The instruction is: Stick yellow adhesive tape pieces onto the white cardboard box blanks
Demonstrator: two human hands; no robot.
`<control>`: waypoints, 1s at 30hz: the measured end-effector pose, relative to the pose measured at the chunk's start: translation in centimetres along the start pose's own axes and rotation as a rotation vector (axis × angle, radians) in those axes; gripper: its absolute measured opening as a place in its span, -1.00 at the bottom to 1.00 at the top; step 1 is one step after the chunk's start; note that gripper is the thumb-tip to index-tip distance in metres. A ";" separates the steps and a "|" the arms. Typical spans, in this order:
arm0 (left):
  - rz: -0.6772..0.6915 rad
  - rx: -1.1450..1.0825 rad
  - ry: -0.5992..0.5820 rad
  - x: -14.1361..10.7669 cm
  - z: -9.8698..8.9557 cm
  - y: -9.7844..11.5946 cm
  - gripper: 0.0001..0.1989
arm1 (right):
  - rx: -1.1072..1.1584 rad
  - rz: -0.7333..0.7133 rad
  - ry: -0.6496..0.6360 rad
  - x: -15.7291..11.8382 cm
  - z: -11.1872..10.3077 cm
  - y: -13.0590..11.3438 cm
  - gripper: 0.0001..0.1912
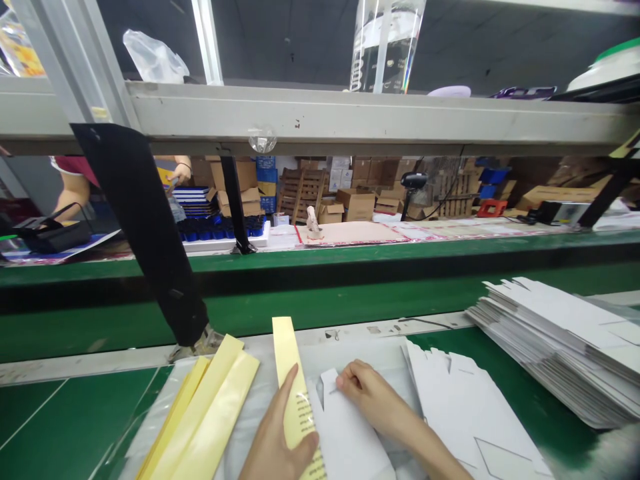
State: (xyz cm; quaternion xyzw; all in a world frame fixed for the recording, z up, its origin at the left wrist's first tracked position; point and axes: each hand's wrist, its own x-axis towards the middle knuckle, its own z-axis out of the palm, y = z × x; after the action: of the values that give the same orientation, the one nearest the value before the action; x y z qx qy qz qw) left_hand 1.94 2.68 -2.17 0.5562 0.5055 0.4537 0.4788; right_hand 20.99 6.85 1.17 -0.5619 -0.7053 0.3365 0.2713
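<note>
Two bare hands at the near edge of the bench. Left hand (280, 437) closed, thumb across a long pale-yellow printed paper strip (295, 393), which lies just beside a white die-cut card blank (345, 427). Right hand (367, 393) curled, fingers on that blank; cannot tell whether it grips. Several more pale-yellow paper strips (210, 407) lie fanned to the left on a clear plastic sheet (270, 363). A second white die-cut card blank (470, 407) lies right of the right hand; beyond it, a tall stack of white die-cut cards (555, 340). Bench surface is green (65, 413). Past a long grey metal shelf (350, 113): a co-worker's bare arm (180, 170) and many brown cardboard cartons (350, 203).
</note>
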 end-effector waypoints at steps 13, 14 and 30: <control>0.018 0.127 -0.028 0.2 -0.1 -0.6 -0.24 | -0.064 0.031 0.028 0.0 0.5 -0.3 -0.75; 0.019 0.127 -0.032 0.2 -0.1 -0.6 -0.24 | -0.073 0.030 0.030 0.0 0.5 -0.3 -0.75; 0.058 0.264 -0.011 -0.1 0.1 0.6 -0.25 | -0.374 0.194 0.058 -0.3 0.1 -0.8 -0.73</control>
State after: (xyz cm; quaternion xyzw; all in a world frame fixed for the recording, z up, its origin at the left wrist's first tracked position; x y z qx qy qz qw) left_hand 2.08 2.50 -1.57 0.6310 0.5420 0.3941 0.3909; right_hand 20.52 6.47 1.75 -0.6771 -0.6900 0.2082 0.1487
